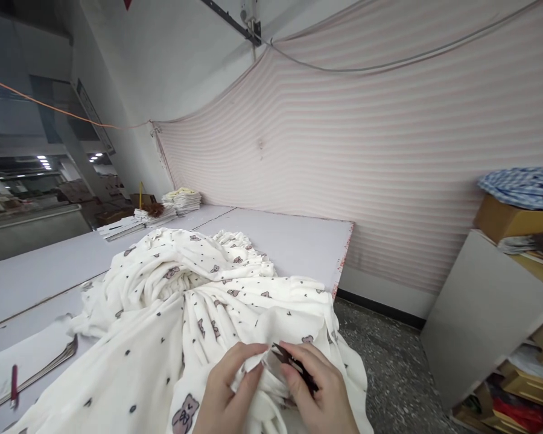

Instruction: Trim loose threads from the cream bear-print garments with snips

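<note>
A white fleece fabric (176, 313) printed with small bears and hearts lies heaped on the white table (294, 241). My left hand (228, 392) pinches a fold of this fabric near the table's front edge, fingers closed on it. My right hand (319, 392) is right beside it, closed on a small dark pair of snips (294, 361) whose tip touches the pinched fold. Both hands sit at the bottom middle of the head view.
A red pen (14, 386) and a stack of papers (40, 364) lie at the left. Folded fabric stacks (183, 200) stand at the table's far end. A striped cloth (366, 163) hangs on the wall. Shelving with boxes (507, 313) stands at the right across a grey floor.
</note>
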Demonstrator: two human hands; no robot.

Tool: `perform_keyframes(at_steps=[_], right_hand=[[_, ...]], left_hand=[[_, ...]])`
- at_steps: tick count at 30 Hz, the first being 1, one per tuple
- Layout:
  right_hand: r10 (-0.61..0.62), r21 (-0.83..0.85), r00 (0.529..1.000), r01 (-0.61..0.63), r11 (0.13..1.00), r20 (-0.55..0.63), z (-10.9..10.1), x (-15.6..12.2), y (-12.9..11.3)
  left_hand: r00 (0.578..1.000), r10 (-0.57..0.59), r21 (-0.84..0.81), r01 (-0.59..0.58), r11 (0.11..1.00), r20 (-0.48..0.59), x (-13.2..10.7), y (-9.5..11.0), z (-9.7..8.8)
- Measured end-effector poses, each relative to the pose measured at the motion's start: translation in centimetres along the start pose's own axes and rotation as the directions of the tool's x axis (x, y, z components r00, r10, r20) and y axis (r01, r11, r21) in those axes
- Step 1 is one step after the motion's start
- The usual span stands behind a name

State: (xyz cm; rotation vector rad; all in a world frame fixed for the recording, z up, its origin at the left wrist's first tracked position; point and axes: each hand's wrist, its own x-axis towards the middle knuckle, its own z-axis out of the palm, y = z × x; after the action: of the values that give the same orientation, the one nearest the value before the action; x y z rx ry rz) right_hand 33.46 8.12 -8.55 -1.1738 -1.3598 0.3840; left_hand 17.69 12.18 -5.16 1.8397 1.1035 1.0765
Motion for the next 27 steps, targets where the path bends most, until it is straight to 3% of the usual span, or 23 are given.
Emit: perform_keyframes(at_steps=[7, 13, 16, 18, 21, 27], right_hand=[[-0.039, -0.088, 0.999, 0.041, 0.995, 0.022, 0.8, 0.2, -0.5], [-0.055, -0.095, 0.994, 0.064, 0.993, 0.093, 0.6, 0.8, -0.8], [-0.007, -0.126, 0.988, 0.027, 0.992, 0.154, -0.1, 0.9, -0.7], [-0.033, -0.174, 0.982, 0.066, 0.983, 0.186, -0.4, 0.9, -0.7], [-0.094, -0.253, 0.974, 0.146, 0.956, 0.206, -0.7, 0.9, -0.9], [-0.088, -0.346, 0.965, 0.173, 0.922, 0.247, -0.9, 0.9, -1.7]], left_hand=[[0.991, -0.132, -0.112, 0.131, 0.985, -0.010, 0.2, -0.1, -0.6], [0.971, -0.240, -0.090, 0.240, 0.967, 0.010, -0.1, -0.6, -0.9], [0.983, -0.171, -0.092, 0.177, 0.980, 0.069, 0.1, -0.7, -1.0], [0.991, -0.104, -0.085, 0.111, 0.990, 0.084, 0.3, -0.9, -0.9], [0.997, -0.029, -0.043, 0.032, 0.999, 0.072, 0.3, -1.1, -0.6], [0.994, 0.103, 0.024, -0.104, 0.994, 0.040, -0.2, -0.7, -0.1]])
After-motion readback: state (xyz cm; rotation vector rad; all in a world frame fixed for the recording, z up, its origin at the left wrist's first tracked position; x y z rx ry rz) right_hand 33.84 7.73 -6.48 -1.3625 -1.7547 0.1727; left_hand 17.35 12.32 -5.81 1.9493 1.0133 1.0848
